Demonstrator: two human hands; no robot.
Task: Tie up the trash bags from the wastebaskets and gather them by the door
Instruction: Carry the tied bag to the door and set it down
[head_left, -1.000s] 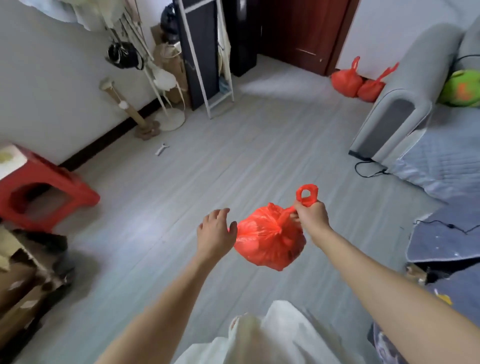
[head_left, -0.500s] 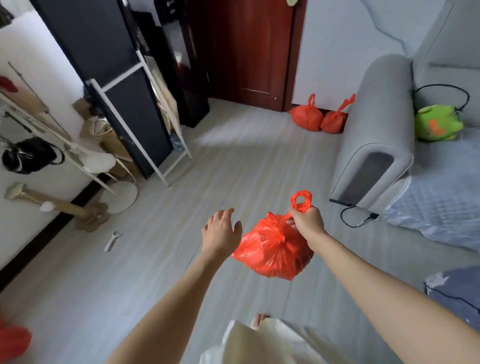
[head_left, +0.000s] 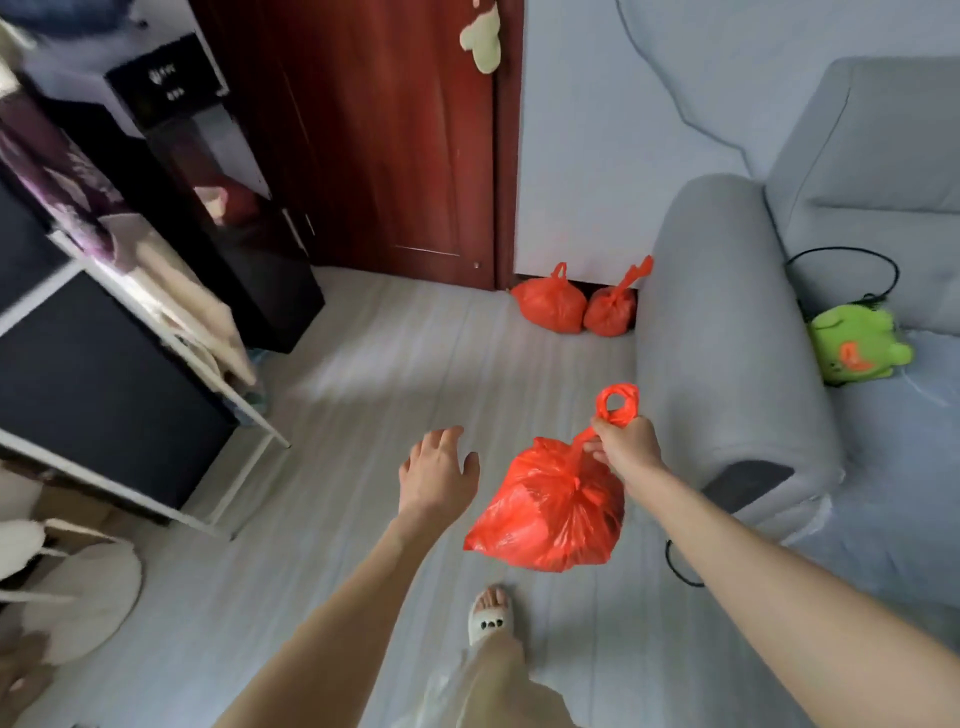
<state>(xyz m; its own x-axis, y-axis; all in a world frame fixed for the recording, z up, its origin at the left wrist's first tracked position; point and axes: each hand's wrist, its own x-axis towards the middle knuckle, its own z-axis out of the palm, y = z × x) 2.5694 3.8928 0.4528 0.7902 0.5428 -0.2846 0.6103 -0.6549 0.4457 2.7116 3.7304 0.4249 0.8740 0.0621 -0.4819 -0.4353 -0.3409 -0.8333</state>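
A full red trash bag (head_left: 550, 514) hangs in the air in front of me, knotted at the top. My right hand (head_left: 623, 447) grips its twisted handles just below the loop. My left hand (head_left: 439, 473) floats empty to the left of the bag, fingers relaxed, not touching it. Two more tied red bags (head_left: 550, 304) (head_left: 610, 312) sit on the floor against the wall, between the dark red door (head_left: 395, 130) and the sofa's arm.
A grey sofa (head_left: 727, 322) fills the right side, with a green plush toy (head_left: 857, 348) and a black cable on its seat. A white-framed black rack (head_left: 104, 364) and a tall black unit (head_left: 223, 197) stand on the left. My slippered foot (head_left: 488, 618) steps on grey floor.
I have walked toward the door: it and the two floor bags are much closer. The bag stays in my right hand and swings slightly; my left hand stays beside it.
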